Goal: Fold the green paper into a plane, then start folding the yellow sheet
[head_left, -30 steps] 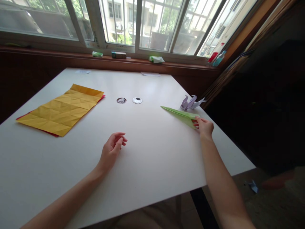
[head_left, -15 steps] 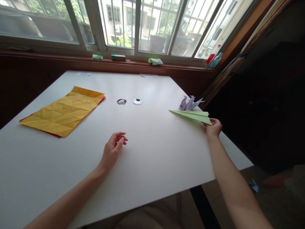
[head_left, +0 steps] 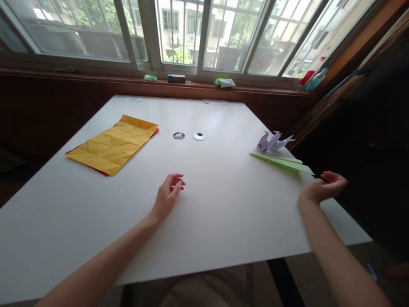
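Green paper plane lies at the tabletop's right edge, both hands empty.
The right hand hangs loosely open just off that edge, beside the plane's tail; the left hand rests mid-tabletop, fingers curled. A purple crane sits just behind the plane, yellow sheets toward the left edge.

My left hand rests low with its fingers loosely curled and empty, forearm stretched forward. My right hand is out to the side, palm turned up, fingers half open, gripping nothing.
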Tool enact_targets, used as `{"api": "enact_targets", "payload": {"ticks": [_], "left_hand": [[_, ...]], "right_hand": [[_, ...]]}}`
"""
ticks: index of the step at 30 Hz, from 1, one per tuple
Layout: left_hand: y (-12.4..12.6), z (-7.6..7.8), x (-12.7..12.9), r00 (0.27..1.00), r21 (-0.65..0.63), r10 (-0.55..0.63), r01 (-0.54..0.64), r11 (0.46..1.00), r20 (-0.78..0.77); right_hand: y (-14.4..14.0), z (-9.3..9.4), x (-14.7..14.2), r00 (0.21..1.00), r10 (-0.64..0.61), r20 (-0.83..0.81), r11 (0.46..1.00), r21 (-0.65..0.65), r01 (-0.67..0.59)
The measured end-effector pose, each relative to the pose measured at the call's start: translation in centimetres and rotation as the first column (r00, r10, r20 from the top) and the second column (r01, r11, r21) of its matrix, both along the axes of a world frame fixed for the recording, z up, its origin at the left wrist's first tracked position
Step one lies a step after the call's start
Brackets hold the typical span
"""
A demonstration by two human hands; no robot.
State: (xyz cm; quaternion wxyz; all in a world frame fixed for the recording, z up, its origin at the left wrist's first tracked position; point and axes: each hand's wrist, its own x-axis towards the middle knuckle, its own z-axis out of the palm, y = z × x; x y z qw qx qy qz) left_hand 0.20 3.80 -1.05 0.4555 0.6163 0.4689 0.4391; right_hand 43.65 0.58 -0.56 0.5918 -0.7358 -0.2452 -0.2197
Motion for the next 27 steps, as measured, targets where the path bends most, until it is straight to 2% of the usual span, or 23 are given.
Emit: {"api": "enact_targets", "payload": {"ticks": [2, 4, 6, 8, 11, 13, 14, 17, 19, 22, 24, 27], "left_hand": [[0.3, 0.1, -0.2, 1.0, 0.023, 0.012, -0.012, 1.0, -0.018], [0.5, 0.2, -0.3, 0.999, 0.049, 0.023, -0.021, 0.999, -0.04], [0.7, 0.3, -0.3, 0.997, 0.081, 0.035, -0.029, 0.996, -0.071], [0.9, 0.3, -0.3, 0.992, 0.12, 0.051, -0.036, 0.992, -0.118], [2.0, 0.4, -0.8, 0.969, 0.199, 0.105, -0.061, 0.978, -0.222], [3.5, 0.5, -2.0, 0.932, 0.276, 0.196, -0.11, 0.955, -0.304], [4.4, 0.5, -3.0, 0.904, 0.316, 0.26, -0.15, 0.937, -0.34], [7.6, 0.4, -7.1, 0.785, 0.398, 0.445, -0.278, 0.874, -0.43], [9.4, 0.3, -10.1, 0.701, 0.425, 0.521, -0.331, 0.843, -0.487], [11.0, 0.0, -13.4, 0.595, 0.432, 0.57, -0.374, 0.821, -0.568], [11.5, -0.2, -14.4, 0.545, 0.421, 0.571, -0.386, 0.821, -0.614], [11.5, -0.3, -14.7, 0.497, 0.415, 0.553, -0.368, 0.832, -0.669]], "right_hand": [[-0.4, 0.0, -2.9, 0.979, 0.165, 0.117, 0.985, -0.073, -0.157], [-0.5, -0.2, -5.9, 0.915, 0.345, 0.211, 0.935, -0.169, -0.313], [-0.6, -0.4, -8.7, 0.769, 0.552, 0.321, 0.831, -0.292, -0.474], [-0.2, -0.5, -11.0, 0.652, 0.672, 0.351, 0.739, -0.381, -0.556], [1.4, -0.7, -13.6, 0.498, 0.802, 0.329, 0.595, -0.501, -0.628], [3.4, -0.7, -14.8, 0.441, 0.85, 0.288, 0.523, -0.559, -0.644], [4.6, -0.7, -15.3, 0.442, 0.855, 0.272, 0.513, -0.57, -0.641], [7.6, -0.7, -16.4, 0.499, 0.831, 0.247, 0.542, -0.564, -0.623], [8.7, -0.8, -16.7, 0.479, 0.851, 0.216, 0.506, -0.586, -0.633], [9.0, -0.9, -16.7, 0.459, 0.871, 0.176, 0.466, -0.594, -0.656], [8.8, -0.9, -16.5, 0.485, 0.86, 0.16, 0.482, -0.567, -0.668], [8.8, -0.9, -16.2, 0.527, 0.839, 0.134, 0.514, -0.515, -0.686]]}}
